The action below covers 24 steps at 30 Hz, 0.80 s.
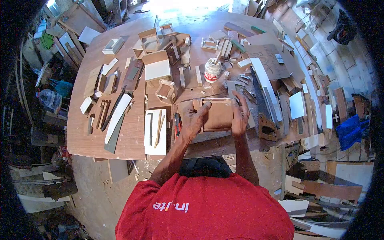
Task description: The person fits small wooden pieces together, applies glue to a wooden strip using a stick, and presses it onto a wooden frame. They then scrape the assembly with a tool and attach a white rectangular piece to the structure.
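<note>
Both hands are around a small brown wooden box (218, 116) near the table's front edge. My left hand (194, 119) grips its left side, the thumb lying over the top left corner. On the right side, my right hand (239, 114) holds the box with its fingers curled at the upper right corner. The undersides of the fingers are hidden. Behind the box stands an open white jar (211, 71) with a red label and a stick in it. A red-and-black tool (177, 125) lies beside my left wrist.
Small wooden boxes (157, 66) and offcuts crowd the table's back. At left lie a long white strip (118, 120) and a saw-like dark strip (113, 110). A white board (155, 138) bears thin sticks. Long white strips (266, 90) and a holed wooden block (268, 127) are at right.
</note>
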Tool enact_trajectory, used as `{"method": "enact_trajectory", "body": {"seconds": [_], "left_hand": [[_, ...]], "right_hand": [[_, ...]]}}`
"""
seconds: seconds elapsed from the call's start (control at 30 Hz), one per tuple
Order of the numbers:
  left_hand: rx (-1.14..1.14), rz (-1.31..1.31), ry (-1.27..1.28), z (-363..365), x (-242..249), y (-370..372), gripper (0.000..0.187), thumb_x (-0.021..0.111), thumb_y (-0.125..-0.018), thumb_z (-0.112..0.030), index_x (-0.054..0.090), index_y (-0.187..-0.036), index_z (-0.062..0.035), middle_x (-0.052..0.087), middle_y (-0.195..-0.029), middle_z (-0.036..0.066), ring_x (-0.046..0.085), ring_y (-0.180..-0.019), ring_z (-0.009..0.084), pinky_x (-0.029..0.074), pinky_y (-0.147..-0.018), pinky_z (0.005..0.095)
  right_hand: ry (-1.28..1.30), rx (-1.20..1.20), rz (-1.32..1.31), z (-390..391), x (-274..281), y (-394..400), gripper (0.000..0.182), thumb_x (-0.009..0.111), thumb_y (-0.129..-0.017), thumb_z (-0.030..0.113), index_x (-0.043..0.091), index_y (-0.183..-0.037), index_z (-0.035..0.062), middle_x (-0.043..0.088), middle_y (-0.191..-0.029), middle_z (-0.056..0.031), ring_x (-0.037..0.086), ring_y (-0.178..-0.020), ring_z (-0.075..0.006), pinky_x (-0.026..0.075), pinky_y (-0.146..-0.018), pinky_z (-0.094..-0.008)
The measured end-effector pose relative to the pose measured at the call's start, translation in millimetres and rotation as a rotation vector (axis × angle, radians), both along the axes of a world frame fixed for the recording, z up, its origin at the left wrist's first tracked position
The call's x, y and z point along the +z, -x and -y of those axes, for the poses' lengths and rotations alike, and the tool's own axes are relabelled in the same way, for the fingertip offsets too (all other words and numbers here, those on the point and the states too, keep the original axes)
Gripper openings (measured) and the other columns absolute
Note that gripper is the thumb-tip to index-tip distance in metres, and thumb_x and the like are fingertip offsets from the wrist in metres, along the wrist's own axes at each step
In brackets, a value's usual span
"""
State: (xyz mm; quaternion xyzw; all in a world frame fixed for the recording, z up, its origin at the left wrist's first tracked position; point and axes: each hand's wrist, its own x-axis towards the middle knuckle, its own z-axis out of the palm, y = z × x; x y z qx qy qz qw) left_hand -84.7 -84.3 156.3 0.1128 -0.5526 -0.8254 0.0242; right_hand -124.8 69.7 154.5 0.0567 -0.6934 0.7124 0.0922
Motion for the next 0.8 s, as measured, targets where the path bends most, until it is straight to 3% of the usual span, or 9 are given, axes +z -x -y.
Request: {"method": "enact_trajectory", "body": {"seconds": [0.1,0.3,0.4,0.47,0.6,0.67,0.8], "left_hand": [[-0.013,0.03,0.096,1,9,-3,0.013,0.067,-0.089,-0.015,0.059,-0.082,-0.0085,0.05,-0.062,-0.005,0.04,-0.048,0.0039,0.029,-0.043,0.0228],[-0.001,0.003,0.19,1,-6,-3,0.011,0.067,-0.089,-0.015,0.061,-0.088,-0.0055,0.054,-0.066,-0.004,0.045,-0.054,0.0042,0.034,-0.046,0.0214],[-0.049,0.012,0.203,0,-1,-4,0.012,0.067,-0.089,-0.014,0.061,-0.089,-0.0037,0.055,-0.067,-0.003,0.046,-0.055,0.0042,0.035,-0.047,0.0216],[-0.076,-0.051,0.25,-2,0,-5,0.012,0.066,-0.09,-0.013,0.06,-0.089,-0.0027,0.055,-0.066,-0.004,0.045,-0.056,0.0042,0.035,-0.048,0.0217],[-0.109,-0.027,0.233,-3,-6,-6,0.012,0.065,-0.09,-0.014,0.06,-0.089,-0.0032,0.055,-0.067,-0.004,0.045,-0.056,0.0042,0.035,-0.048,0.0217],[-0.106,-0.013,0.238,-3,-3,-8,0.011,0.065,-0.091,-0.013,0.06,-0.088,-0.0037,0.055,-0.067,-0.003,0.045,-0.056,0.0041,0.035,-0.049,0.0214],[-0.115,0.01,0.295,-1,-2,-11,0.012,0.066,-0.09,-0.014,0.06,-0.087,-0.0039,0.054,-0.067,-0.004,0.044,-0.056,0.0043,0.035,-0.049,0.0218]], "right_hand": [[0.013,0.064,0.149,-6,-16,2,0.042,0.061,-0.091,0.013,0.049,-0.13,0.0032,0.061,-0.112,-0.0082,0.057,-0.1,-0.0142,0.045,-0.086,-0.0277],[0.095,0.209,-0.145,-12,-3,5,0.051,0.063,-0.088,0.008,0.044,-0.135,0.0028,0.065,-0.109,-0.0124,0.06,-0.1,-0.0183,0.047,-0.089,-0.0308],[-0.095,0.223,-0.064,-17,15,11,0.054,0.065,-0.088,0.014,0.043,-0.136,0.003,0.065,-0.111,-0.0114,0.06,-0.1,-0.0175,0.047,-0.089,-0.0317],[-0.452,0.33,0.007,-19,32,15,0.057,0.068,-0.086,0.017,0.043,-0.135,0.0026,0.064,-0.113,-0.0119,0.06,-0.102,-0.0185,0.046,-0.092,-0.0328],[-0.541,0.375,0.026,-14,39,18,0.051,0.071,-0.083,0.018,0.051,-0.127,0.0025,0.063,-0.119,-0.0122,0.06,-0.103,-0.0205,0.047,-0.092,-0.0337],[-0.752,0.343,-0.093,-13,35,19,0.042,0.072,-0.081,0.02,0.059,-0.116,0.0021,0.061,-0.123,-0.01,0.061,-0.103,-0.0211,0.05,-0.087,-0.0342],[-0.839,0.32,-0.285,-26,15,28,0.037,0.073,-0.08,0.023,0.062,-0.11,0.0023,0.06,-0.127,-0.0071,0.061,-0.102,-0.0198,0.051,-0.085,-0.035]]}}
